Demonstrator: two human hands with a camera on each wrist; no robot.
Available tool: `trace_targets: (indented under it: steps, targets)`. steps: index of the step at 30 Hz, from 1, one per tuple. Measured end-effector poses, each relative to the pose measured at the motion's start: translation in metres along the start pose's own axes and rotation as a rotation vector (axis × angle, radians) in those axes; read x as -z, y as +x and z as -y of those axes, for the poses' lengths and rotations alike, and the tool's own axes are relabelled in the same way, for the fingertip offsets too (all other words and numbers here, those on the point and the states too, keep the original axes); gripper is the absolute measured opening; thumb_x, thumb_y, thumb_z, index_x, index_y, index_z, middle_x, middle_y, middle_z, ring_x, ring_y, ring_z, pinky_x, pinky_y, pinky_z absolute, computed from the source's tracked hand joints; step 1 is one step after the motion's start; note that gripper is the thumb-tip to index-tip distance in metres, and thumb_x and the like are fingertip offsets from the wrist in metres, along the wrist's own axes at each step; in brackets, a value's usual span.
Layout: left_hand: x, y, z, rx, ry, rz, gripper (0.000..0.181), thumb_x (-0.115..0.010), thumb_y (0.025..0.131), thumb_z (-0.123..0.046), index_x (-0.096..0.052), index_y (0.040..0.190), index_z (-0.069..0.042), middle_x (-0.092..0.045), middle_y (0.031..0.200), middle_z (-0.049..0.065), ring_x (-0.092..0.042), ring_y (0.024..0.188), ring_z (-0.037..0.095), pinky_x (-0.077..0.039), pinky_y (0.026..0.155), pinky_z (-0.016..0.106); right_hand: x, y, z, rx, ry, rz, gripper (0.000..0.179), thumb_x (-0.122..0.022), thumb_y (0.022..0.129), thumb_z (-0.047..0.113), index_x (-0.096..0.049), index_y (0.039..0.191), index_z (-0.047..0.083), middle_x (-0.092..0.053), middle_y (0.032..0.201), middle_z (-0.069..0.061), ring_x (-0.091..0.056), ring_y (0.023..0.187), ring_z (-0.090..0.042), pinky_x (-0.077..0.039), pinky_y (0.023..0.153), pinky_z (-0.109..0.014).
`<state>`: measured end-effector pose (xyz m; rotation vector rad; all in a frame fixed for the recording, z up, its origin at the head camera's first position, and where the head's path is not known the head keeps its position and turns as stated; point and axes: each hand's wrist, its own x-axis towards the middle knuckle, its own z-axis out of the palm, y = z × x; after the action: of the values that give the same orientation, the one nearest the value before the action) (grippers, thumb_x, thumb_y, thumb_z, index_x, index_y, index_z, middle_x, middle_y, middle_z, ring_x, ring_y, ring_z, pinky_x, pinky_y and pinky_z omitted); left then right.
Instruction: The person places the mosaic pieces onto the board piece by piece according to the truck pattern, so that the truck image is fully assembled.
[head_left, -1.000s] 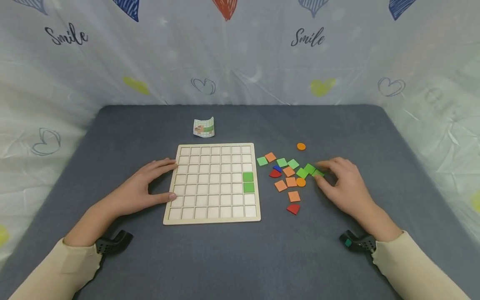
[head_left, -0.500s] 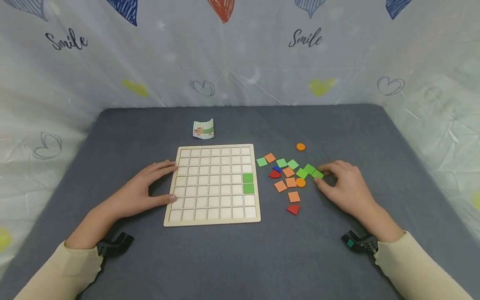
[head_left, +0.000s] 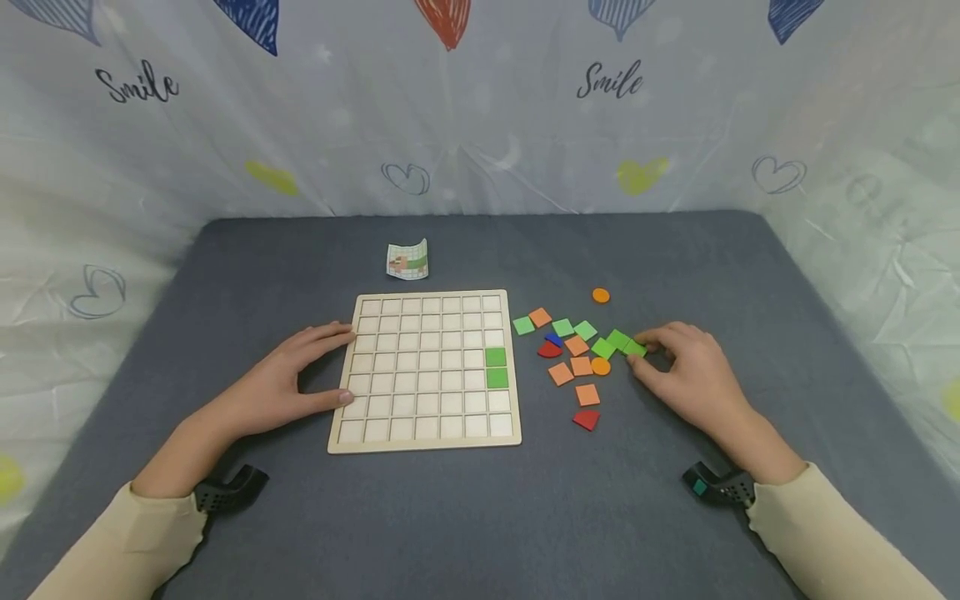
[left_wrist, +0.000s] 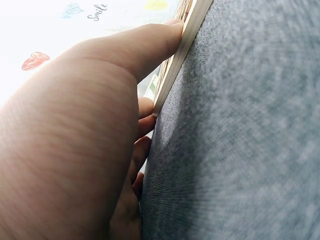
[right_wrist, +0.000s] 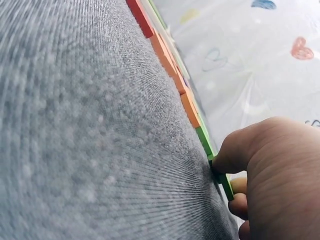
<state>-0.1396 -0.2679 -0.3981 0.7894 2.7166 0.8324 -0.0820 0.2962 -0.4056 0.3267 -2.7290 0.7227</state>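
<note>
A: Hands?
B: L hand (head_left: 281, 377): fingers & thumb fairly straight, touching L edge of grid board (head_left: 428, 384), ctr of frame. R hand (head_left: 693, 377) pinches green tile (head_left: 636, 349), right of ctr, btwn thumb & fingers.
A: How'll it handle?
B: Tile's thin; prob. light, stiff, hard to break, maybe slippery. Best hold: opp. edges, not flat face. Board's prob. light too, cld slide on cloth (head_left: 450, 533), so steady it by the rim.
A: Further out?
B: Loose tiles (head_left: 587, 394) btwn board & R hand; small printed card (head_left: 407, 262), upper mid frame.
</note>
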Motion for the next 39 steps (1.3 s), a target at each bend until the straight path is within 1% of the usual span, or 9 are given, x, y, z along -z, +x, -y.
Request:
trace_targets:
  steps: [3,8,16,18,20,23,28,36,39]
  targets:
    - [-0.001,0.0,0.0,-0.001,0.003,0.002,0.087,-0.086,0.096,-0.048,-0.046,0.168,-0.019,-0.033,0.176,0.01,-0.022,0.163,0.044,-0.027,0.121,0.076,-0.001,-0.002,0.0,-0.01,0.012,-0.002,0.02,-0.082,0.096,0.017,-0.083,0.114,0.008,-0.074,0.102,-0.007,-0.059,0.085,-0.021,-0.046,0.075,-0.044]
    - [-0.001,0.001,0.001,-0.004,-0.002,0.005,0.087,-0.086,0.096,-0.048,-0.046,0.168,-0.019,-0.033,0.176,0.01,-0.022,0.163,0.045,-0.027,0.121,0.077,-0.004,-0.003,-0.001,0.003,0.017,-0.028,0.019,-0.082,0.094,0.016,-0.083,0.111,0.008,-0.073,0.098,-0.005,-0.06,0.084,-0.02,-0.048,0.076,-0.044]
    - [-0.002,0.002,0.003,-0.007,-0.008,0.005,0.087,-0.087,0.095,-0.047,-0.047,0.168,-0.019,-0.033,0.176,0.01,-0.02,0.164,0.045,-0.024,0.121,0.078,-0.009,-0.001,0.004,0.026,0.05,-0.077,0.019,-0.083,0.092,0.011,-0.083,0.111,0.007,-0.074,0.098,-0.007,-0.063,0.089,-0.023,-0.039,0.082,-0.045]
    - [-0.001,0.0,0.004,-0.009,-0.012,0.003,0.087,-0.087,0.095,-0.047,-0.048,0.167,-0.019,-0.034,0.176,0.009,-0.02,0.164,0.044,-0.025,0.121,0.077,-0.011,-0.001,0.007,0.046,0.066,-0.088,0.02,-0.084,0.092,0.01,-0.083,0.112,0.007,-0.075,0.1,-0.007,-0.064,0.092,-0.024,-0.04,0.082,-0.045]
    - [-0.001,-0.002,0.004,-0.011,-0.014,0.001,0.087,-0.088,0.095,-0.045,-0.048,0.167,-0.018,-0.034,0.175,0.009,-0.021,0.164,0.044,-0.025,0.121,0.077,-0.015,0.0,0.011,0.076,0.083,-0.094,0.023,-0.085,0.09,0.009,-0.083,0.113,0.006,-0.075,0.103,-0.006,-0.065,0.096,-0.025,-0.044,0.084,-0.045]
    - [-0.001,-0.004,0.004,-0.008,-0.012,-0.002,0.087,-0.088,0.095,-0.045,-0.048,0.167,-0.018,-0.034,0.175,0.01,-0.022,0.164,0.044,-0.026,0.12,0.077,-0.02,0.001,0.016,0.14,0.103,-0.105,0.025,-0.087,0.089,0.008,-0.083,0.113,0.006,-0.076,0.106,-0.006,-0.065,0.1,-0.026,-0.048,0.085,-0.045]
    - [-0.003,0.002,0.004,-0.017,-0.003,-0.009,0.087,-0.087,0.095,-0.047,-0.048,0.167,-0.02,-0.034,0.175,0.008,-0.023,0.163,0.043,-0.027,0.121,0.076,-0.025,0.004,0.023,0.229,0.12,-0.119,0.024,-0.086,0.087,0.006,-0.083,0.111,0.008,-0.074,0.105,-0.003,-0.063,0.1,-0.024,-0.049,0.083,-0.04]
    - [-0.001,0.003,0.004,-0.015,-0.001,0.002,0.088,-0.087,0.096,-0.047,-0.046,0.168,-0.019,-0.032,0.176,0.009,-0.019,0.164,0.045,-0.022,0.123,0.078,-0.029,0.007,0.034,0.265,0.16,-0.082,0.023,-0.085,0.088,0.006,-0.082,0.111,0.008,-0.071,0.103,0.0,-0.061,0.094,-0.021,-0.047,0.078,-0.034]
    - [-0.001,0.002,0.004,-0.015,0.002,0.001,0.088,-0.086,0.096,-0.047,-0.046,0.168,-0.019,-0.032,0.176,0.009,-0.02,0.164,0.044,-0.023,0.123,0.077,-0.033,0.008,0.04,0.278,0.179,-0.068,0.024,-0.086,0.088,0.006,-0.082,0.111,0.01,-0.072,0.103,0.002,-0.062,0.093,-0.018,-0.049,0.077,-0.032]
